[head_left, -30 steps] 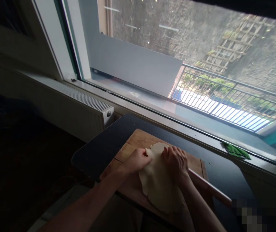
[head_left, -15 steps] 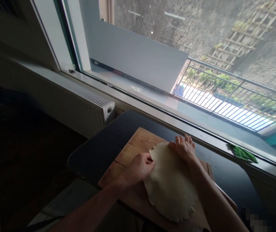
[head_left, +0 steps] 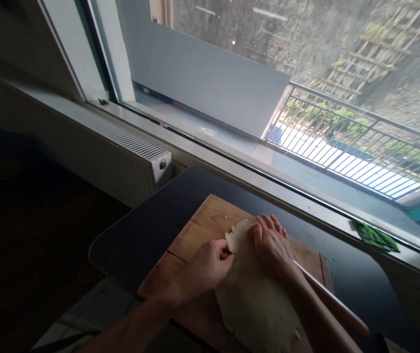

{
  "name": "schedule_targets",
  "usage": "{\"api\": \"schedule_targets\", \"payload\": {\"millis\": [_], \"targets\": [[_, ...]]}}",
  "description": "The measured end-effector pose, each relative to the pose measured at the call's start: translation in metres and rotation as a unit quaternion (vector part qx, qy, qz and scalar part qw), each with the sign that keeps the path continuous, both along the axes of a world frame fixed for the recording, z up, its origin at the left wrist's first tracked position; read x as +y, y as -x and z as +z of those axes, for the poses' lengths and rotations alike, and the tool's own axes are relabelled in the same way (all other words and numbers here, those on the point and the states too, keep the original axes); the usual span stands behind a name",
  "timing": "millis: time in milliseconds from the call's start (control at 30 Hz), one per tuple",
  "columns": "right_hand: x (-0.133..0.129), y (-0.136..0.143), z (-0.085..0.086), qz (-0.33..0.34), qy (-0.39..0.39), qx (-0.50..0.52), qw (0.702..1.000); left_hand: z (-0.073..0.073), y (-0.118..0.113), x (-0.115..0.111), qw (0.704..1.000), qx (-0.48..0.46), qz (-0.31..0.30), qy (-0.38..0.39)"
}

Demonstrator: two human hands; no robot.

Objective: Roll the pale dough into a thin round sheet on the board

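Observation:
A large flattened sheet of dough (head_left: 248, 299) lies on a wooden board (head_left: 191, 233), its edge ragged. My left hand (head_left: 211, 262) is curled at the dough's left edge, thumb and fingers closed on that rim. Flat on the upper right of the sheet rests my right hand (head_left: 272, 242), fingers stretched out and slightly apart. A wooden rolling pin (head_left: 336, 304) lies at the right, partly hidden behind my right forearm.
The board sits on a dark table (head_left: 151, 223) with rounded corners, beside a window sill (head_left: 239, 184). A green cloth (head_left: 375, 235) lies on the sill. To the left stands a white radiator (head_left: 132, 166). Small crumbs dot the board and table.
My right hand has shifted slightly down and left over the dough. More of the rolling pin shows beside my right forearm. My left hand still holds the edge.

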State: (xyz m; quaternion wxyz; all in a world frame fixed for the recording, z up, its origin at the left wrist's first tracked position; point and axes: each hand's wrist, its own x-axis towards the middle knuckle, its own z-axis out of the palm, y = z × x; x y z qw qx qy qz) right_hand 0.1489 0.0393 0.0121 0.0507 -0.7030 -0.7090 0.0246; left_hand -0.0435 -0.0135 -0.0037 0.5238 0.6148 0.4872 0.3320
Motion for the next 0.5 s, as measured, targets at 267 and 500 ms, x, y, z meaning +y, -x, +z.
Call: {"api": "schedule_targets", "payload": {"millis": [267,500], "targets": [[0.019,-0.01,0.006,-0.074,0.021,-0.023,0.997,-0.002,0.002,-0.001,1.0,0.005,-0.02,-0.003],[0.004,-0.003,0.001,-0.014,-0.027,-0.014,0.999,-0.004,0.002,-0.001,1.0,-0.004,-0.028,0.0]]}}
